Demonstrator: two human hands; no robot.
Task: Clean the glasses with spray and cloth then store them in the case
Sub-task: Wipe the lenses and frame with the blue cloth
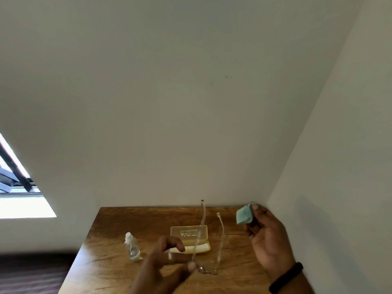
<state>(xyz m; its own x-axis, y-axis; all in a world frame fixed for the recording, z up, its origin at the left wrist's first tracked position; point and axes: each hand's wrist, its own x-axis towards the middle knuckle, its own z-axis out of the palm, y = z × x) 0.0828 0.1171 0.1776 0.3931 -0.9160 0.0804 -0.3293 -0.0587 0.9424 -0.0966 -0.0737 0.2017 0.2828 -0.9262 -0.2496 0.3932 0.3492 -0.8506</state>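
Hands: left hand (163,264), nearest and blurred, pinches the glasses (203,270) at one end of the front, other fingers loosely curled; right hand (269,238), black wristband (286,276) at the wrist, grips a folded teal cloth (245,215) between thumb and fingertips, raised well apart from the lenses. Glasses: held above the table (131,221), temples open and pointing away over the case. Risk: a one-ended pinch may let the frame twist or drop, the thumb may smear a lens, and the open temples may catch the case lid. Spray bottle (132,249): clear, upright, just left of the left hand, liable to be knocked; no readable label. Case (188,232): pale yellow, open; lid carries dark print, too small to read. Beyond: plain wall, window (19,187) at left.
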